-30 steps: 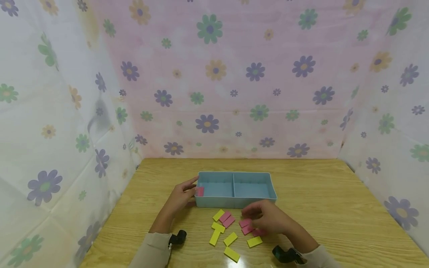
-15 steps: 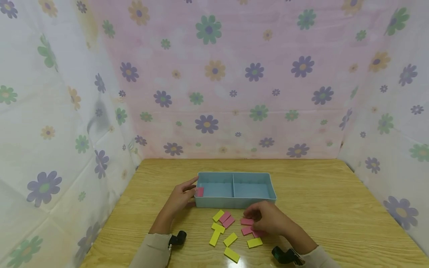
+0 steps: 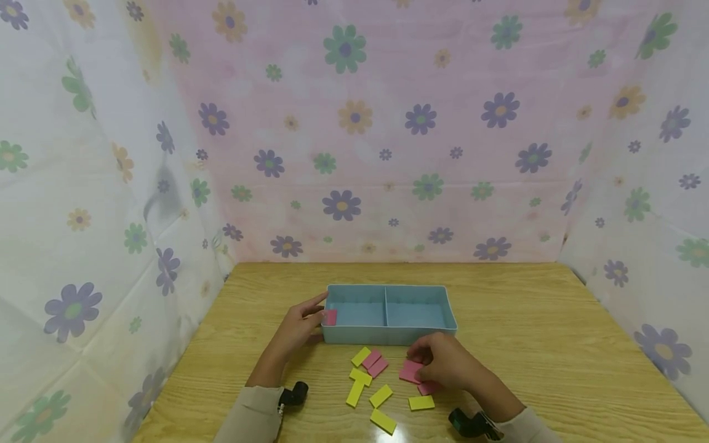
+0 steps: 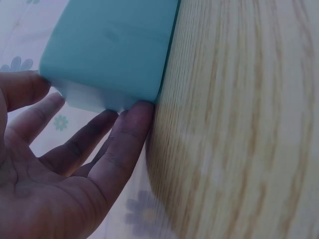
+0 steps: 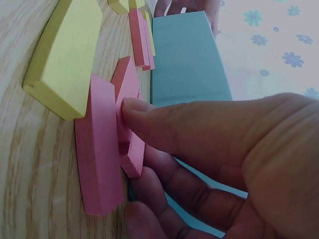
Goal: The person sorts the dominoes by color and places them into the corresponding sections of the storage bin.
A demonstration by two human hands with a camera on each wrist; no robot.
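A light blue two-compartment box [image 3: 354, 335] stands lengthwise on the table. My left hand [image 3: 293, 329] touches its left end, with extended fingertips along the end wall [image 4: 84, 94] in the left wrist view. One pink block [image 3: 330, 317] lies in the left compartment's near corner. In front of the box, my right hand [image 3: 448, 364] holds two pink blocks [image 3: 410, 371] side by side, its thumb [image 5: 137, 109] pressing one. Another pink block [image 5: 99, 149] lies right beside them, partly under the hand in the head view.
Several yellow blocks [image 3: 381, 395] lie scattered on the wooden table [image 3: 526, 332], in front of the box. Two more pink blocks [image 3: 375, 364] lie among them. Flowered cloth [image 3: 388, 123] hangs behind and at both sides.
The two pink blocks at my right hand were apart and now lie flush together; my right fingers have drawn slightly to the right. The left hand and the box have stayed still.
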